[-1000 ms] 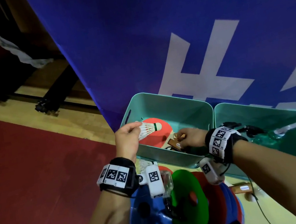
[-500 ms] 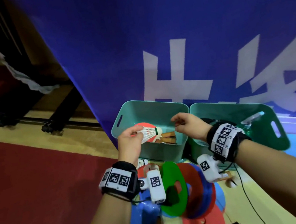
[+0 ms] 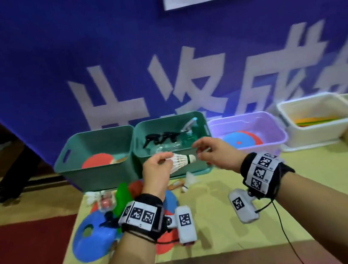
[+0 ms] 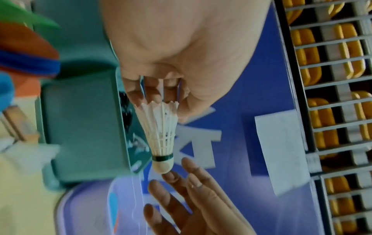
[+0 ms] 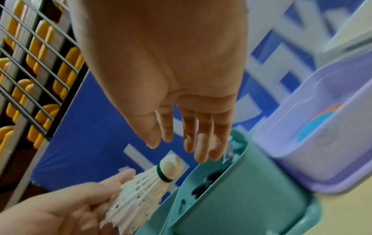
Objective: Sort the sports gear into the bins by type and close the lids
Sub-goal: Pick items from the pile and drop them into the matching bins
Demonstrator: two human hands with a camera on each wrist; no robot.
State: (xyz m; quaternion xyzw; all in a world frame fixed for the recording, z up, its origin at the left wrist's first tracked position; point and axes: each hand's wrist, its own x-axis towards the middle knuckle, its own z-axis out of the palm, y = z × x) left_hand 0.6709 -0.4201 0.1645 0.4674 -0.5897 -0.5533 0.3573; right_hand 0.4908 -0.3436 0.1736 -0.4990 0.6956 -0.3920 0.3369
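At centre frame, your left hand (image 3: 156, 168) pinches the shuttlecock (image 3: 182, 161) by its feathers, cork toward your right hand (image 3: 215, 155), whose relaxed fingers (image 4: 193, 178) reach it, likely for a handover

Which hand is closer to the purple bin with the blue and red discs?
Right. The right hand hovers just left of the purple bin; the left hand, pinching the shuttlecock, is farther left, before the green bin.
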